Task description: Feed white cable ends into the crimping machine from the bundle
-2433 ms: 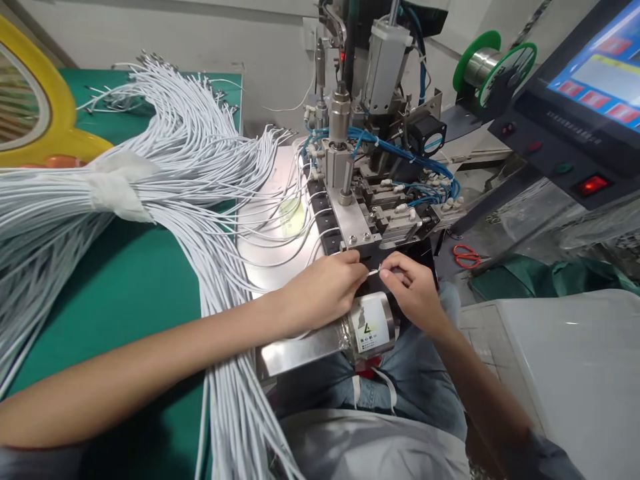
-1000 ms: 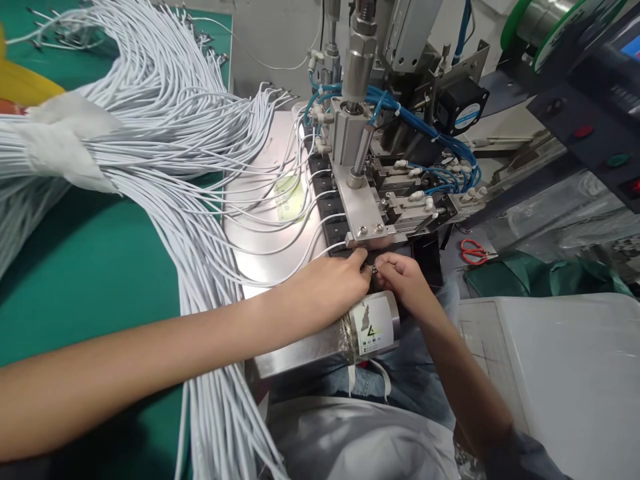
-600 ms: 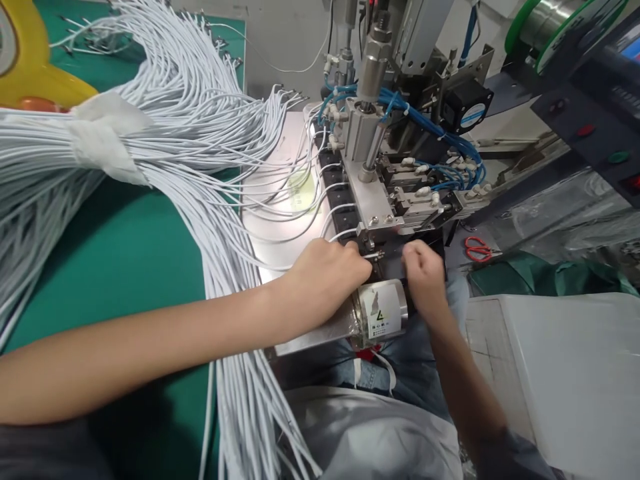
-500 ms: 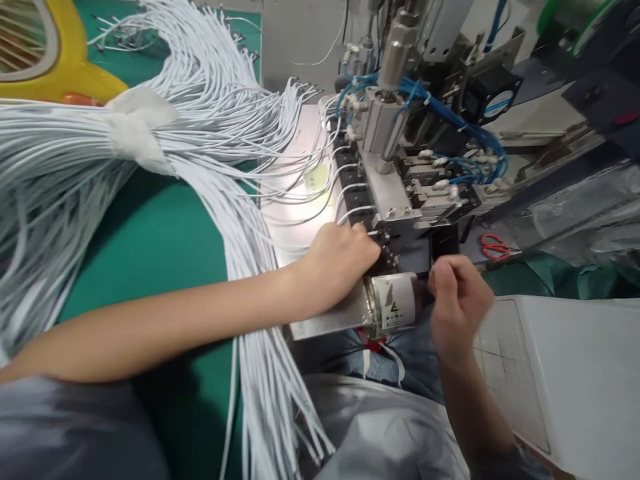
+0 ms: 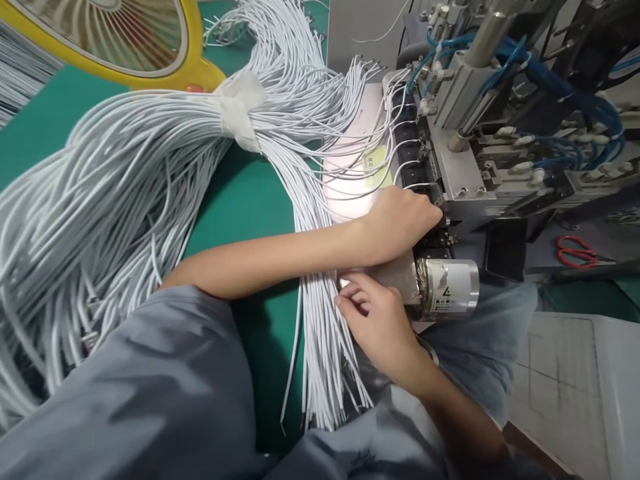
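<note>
My left hand (image 5: 405, 220) reaches across the green mat (image 5: 250, 200) to the front of the metal machine (image 5: 465, 167). Its fingers are curled shut against the black wire fixture (image 5: 407, 147), where a thin white wire (image 5: 417, 186) runs in. My right hand (image 5: 375, 317) is below it, crossed under the left forearm. Its fingertips pinch into the loose white wire ends (image 5: 325, 347) hanging over the table edge. A big bundle of white wires (image 5: 150, 153), bound with white tape (image 5: 240, 113), fans across the mat.
A shiny labelled metal cylinder (image 5: 447, 287) sticks out just right of my right hand. Red-handled scissors (image 5: 575, 250) lie to the right of the machine. A yellow fan (image 5: 125, 40) stands at the back left. Blue air hoses (image 5: 575, 100) loop over the machine.
My right hand left the fixture and swung down and left to the hanging wire ends. My left hand stayed at the fixture. The view turned left.
</note>
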Tool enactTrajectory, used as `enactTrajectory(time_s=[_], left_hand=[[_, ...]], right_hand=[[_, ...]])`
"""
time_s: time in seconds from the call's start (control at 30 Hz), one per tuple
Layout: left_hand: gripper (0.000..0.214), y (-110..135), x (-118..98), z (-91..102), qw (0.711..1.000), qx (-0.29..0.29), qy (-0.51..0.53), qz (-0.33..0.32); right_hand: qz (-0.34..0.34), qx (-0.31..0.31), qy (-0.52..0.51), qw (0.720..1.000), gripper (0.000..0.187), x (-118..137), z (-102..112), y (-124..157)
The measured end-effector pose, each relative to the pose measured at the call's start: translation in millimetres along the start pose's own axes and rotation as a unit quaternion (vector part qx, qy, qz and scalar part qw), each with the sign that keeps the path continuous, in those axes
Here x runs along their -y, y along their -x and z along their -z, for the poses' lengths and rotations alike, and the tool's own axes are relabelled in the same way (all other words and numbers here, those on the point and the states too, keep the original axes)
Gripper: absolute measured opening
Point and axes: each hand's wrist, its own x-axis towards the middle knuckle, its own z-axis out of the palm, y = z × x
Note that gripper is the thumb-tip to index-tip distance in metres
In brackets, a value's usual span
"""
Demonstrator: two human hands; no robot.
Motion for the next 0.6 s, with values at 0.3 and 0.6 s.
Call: enactTrajectory(time_s=[0.3,0.6], left_hand=[[0.023,9.9,-20.8,13.1,0.997,0.016,0.057,-0.058],[0.029,24.0,-38.9,16.5,0.911,0.069,0.340,-0.223]], right_hand=[[-0.021,0.110,0.037,0.993,0.013,-3.3,18.2,19.2],[0.004,-0.147,0.037,0.988,0.010,-22.0,121.8,43.8]])
